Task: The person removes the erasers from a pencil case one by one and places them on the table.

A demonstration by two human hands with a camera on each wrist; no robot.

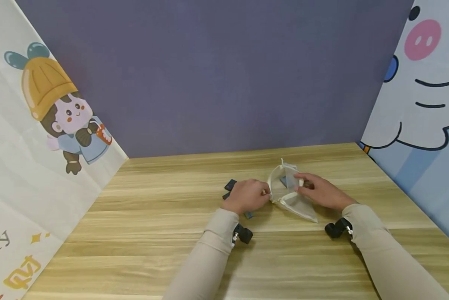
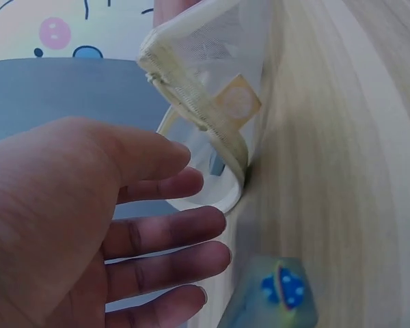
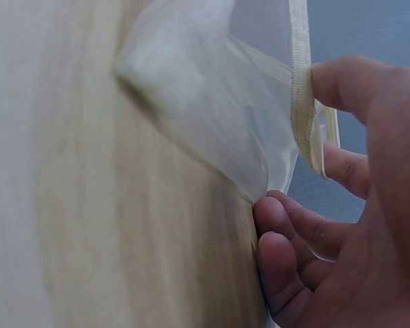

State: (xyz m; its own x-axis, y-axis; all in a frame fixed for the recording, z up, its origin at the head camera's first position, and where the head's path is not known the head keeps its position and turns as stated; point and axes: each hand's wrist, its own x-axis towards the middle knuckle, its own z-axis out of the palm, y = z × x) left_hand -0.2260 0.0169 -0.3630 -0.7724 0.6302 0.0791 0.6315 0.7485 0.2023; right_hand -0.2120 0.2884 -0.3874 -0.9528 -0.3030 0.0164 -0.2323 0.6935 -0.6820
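Note:
A whitish see-through mesh pouch [image 1: 301, 206] with a cream zip edge lies on the table, its mouth spread. My right hand [image 1: 323, 191] holds the pouch by its zip edge; in the right wrist view the thumb and a finger pinch that edge [image 3: 302, 89]. At the left side of the mouth is my left hand [image 1: 248, 195]. Its fingers [image 2: 167, 232] are loosely extended with nothing between them in the left wrist view, the tips close to the rim. Inside the pouch shows a small blue-grey piece [image 1: 283, 181]. A square tan label [image 2: 238, 102] sits on the mesh.
Dark flat pieces [image 1: 230, 185] lie just beyond my left hand, and a small grey-blue one [image 1: 248, 215] lies beside it. One translucent piece [image 2: 285, 290] bears a blue dotted picture. A purple-grey panel [image 1: 209, 83] stands along the back edge of the wooden table [image 1: 142, 233].

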